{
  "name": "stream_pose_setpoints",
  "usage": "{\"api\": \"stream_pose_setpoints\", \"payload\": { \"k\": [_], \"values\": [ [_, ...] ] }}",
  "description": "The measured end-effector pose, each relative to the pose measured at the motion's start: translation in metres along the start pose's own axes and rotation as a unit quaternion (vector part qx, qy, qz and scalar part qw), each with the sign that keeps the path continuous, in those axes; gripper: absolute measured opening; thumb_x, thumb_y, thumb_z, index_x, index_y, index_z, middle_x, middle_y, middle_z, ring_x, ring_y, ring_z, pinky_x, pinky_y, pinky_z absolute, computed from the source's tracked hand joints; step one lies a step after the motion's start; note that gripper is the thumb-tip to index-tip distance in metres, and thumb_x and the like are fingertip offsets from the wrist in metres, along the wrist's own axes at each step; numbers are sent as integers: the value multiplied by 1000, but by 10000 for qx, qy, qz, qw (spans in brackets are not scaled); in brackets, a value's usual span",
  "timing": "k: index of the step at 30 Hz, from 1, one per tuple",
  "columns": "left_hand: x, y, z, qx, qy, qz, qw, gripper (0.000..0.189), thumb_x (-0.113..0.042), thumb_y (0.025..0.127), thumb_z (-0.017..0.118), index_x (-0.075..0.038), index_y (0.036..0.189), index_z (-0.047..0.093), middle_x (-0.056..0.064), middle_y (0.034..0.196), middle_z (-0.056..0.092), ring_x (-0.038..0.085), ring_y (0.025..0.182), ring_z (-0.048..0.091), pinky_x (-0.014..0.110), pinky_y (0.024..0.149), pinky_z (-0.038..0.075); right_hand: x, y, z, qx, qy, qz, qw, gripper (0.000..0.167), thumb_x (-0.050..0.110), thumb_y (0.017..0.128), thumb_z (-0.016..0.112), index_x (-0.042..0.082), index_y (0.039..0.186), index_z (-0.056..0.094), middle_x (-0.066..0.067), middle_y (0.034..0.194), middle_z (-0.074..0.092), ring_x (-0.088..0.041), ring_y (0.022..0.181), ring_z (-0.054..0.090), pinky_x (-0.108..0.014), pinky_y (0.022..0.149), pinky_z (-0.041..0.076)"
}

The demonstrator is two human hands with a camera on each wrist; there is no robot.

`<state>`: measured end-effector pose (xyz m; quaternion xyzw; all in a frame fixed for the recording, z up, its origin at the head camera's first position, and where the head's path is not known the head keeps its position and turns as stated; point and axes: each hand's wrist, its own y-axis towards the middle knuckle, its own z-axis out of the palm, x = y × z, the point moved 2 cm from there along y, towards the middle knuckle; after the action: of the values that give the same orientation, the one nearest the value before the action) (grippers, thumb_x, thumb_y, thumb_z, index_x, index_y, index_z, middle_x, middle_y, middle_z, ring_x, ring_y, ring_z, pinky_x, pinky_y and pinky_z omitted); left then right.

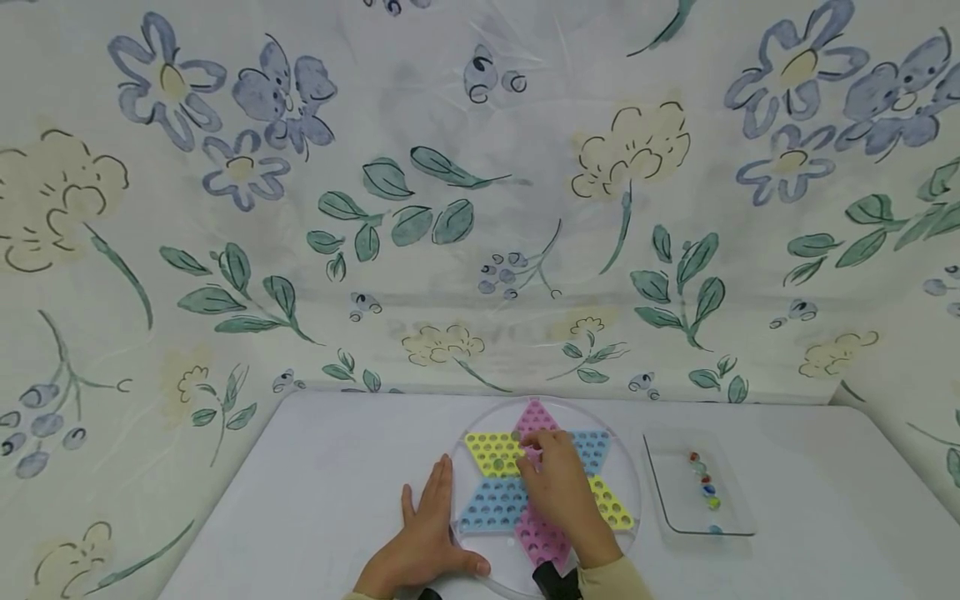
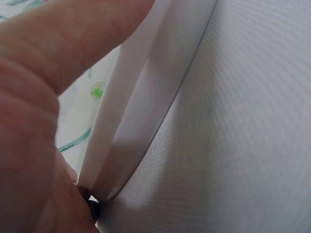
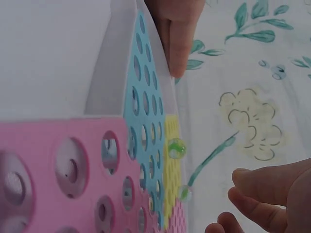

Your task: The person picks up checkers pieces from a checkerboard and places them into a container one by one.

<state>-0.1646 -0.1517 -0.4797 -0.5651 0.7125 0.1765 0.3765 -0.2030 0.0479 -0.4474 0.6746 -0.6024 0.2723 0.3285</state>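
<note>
A round star-patterned board (image 1: 630, 467) with pink, yellow and blue holed sections lies on the table. My left hand (image 1: 423, 533) rests against its left rim (image 2: 116, 102), fingers straight and thumb spread toward the front edge. Over the board's middle hovers my right hand (image 1: 558, 483), its fingers bent, with a gap between thumb and index finger; no held thing shows there. A green-and-clear marble (image 3: 177, 148) sits on the yellow section (image 3: 171, 170). Another clear marble (image 3: 184, 192) lies farther along, near the pink point. The hand hides the board's centre in the head view.
A clear tray (image 1: 735, 500) with several colored marbles (image 1: 708, 490) in it stands right of the board on the white table (image 1: 322, 467). Behind the table hangs a flower-patterned cloth (image 1: 525, 267). A black strap or device (image 1: 553, 581) shows by the right wrist.
</note>
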Motion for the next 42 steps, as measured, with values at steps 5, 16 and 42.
{"api": "stream_pose_setpoints", "payload": {
  "k": [5, 16, 42],
  "values": [
    [0, 0, 1, -3, 45, -19, 10000, 147, -49, 61, 93, 11, 156, -2, 30, 164, 1, 46, 151, -2, 68, 109, -20, 2, 1, 5, 135, -77, -37, 9999, 19, 11, 95, 67, 4, 112, 66, -11, 112, 57, -25, 100, 59, -43, 84, 53],
    [0, -1, 2, 35, -25, 40, 10000, 146, -48, 63, 93, 11, 156, -3, 30, 164, -2, 45, 151, -5, 68, 108, -22, 4, 7, 16, 429, -259, -73, 9987, 20, 13, 94, 68, 4, 111, 66, -13, 111, 57, -26, 99, 58, -48, 88, 53],
    [-1, 1, 2, -79, 93, -2, 9999, 146, -48, 60, 94, 12, 155, 1, 31, 164, 1, 46, 151, -1, 68, 109, -20, 1, 16, 28, 748, -320, -125, 9966, 18, 13, 90, 71, 7, 107, 67, -8, 102, 55, -21, 91, 54, -46, 85, 51]
  ]
}}
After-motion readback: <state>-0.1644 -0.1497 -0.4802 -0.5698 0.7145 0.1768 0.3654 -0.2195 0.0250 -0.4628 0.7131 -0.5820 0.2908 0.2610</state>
